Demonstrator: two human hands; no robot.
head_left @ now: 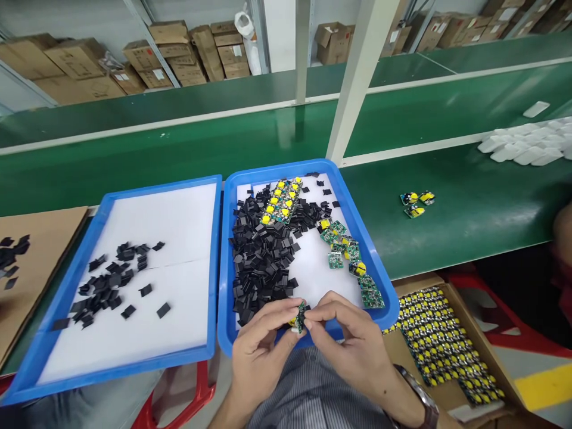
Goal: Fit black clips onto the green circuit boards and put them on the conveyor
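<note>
- At the left edge of the frame, a cardboard sheet [44, 250] carries some small black pieces.
- In the left part, there is a blue tray with white lining [215, 268]; on its lining lie scattered black pieces [105, 292].
- In the middle stands a second blue tray [227, 250], just beside the first one. Its left half bears a dense heap of black pieces [259, 262], and at its top lies a block of boards with yellow parts [283, 202].
- At the bottom centre, the left hand [266, 339] pinches a small green circuit board [300, 317] between thumb and fingers. This board is over the near edge of the second tray.
- Directly to the right, the right hand [346, 333] has its thumb and fingers narrow at the same board. Something dark is by these fingertips, but I cannot tell what it is.
- Along the tray's right side lie loose green boards [370, 292], some with yellow parts.
- Right of centre, three boards [415, 213] rest on the green bench [469, 202].
- At the lower right, a cardboard box [449, 393] contains rows of yellow-topped boards.
- At the right edge, white pieces [527, 143] are grouped together.
</note>
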